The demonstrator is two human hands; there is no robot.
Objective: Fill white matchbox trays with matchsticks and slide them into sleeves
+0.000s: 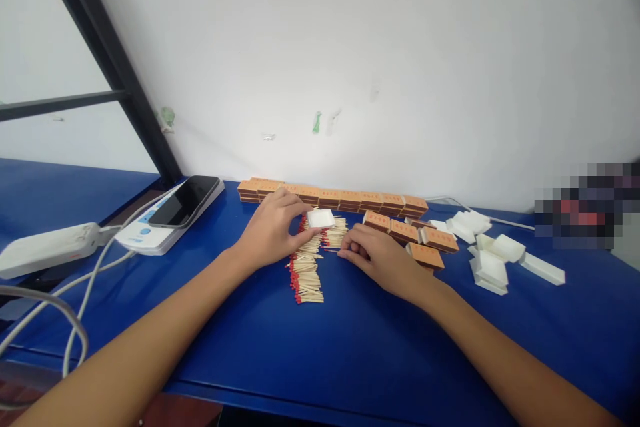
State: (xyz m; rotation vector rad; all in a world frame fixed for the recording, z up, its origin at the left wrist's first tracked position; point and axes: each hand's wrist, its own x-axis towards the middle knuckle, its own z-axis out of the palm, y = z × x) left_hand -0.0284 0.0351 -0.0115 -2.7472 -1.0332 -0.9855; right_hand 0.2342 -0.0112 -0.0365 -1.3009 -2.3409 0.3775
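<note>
My left hand (275, 230) grips a small white matchbox tray (321, 218) between thumb and fingers, just above the matches. Beneath and in front of it, red-tipped matches (306, 273) lie in a long pile on the blue table. A second bunch of matches (336, 235) lies between my two hands. My right hand (383, 257) is closed, its fingertips at the plain ends of that bunch; a match reaches up to them, but whether they pinch it is hidden. Beside this hand lie several orange matchboxes (404, 231).
A row of stacked orange matchboxes (350, 200) runs along the wall. Several white trays (490, 270) are scattered at the right. To the left, a black phone (185, 201) rests on a white device (150, 237), near a power strip (50, 248) and loose white cables (85, 293).
</note>
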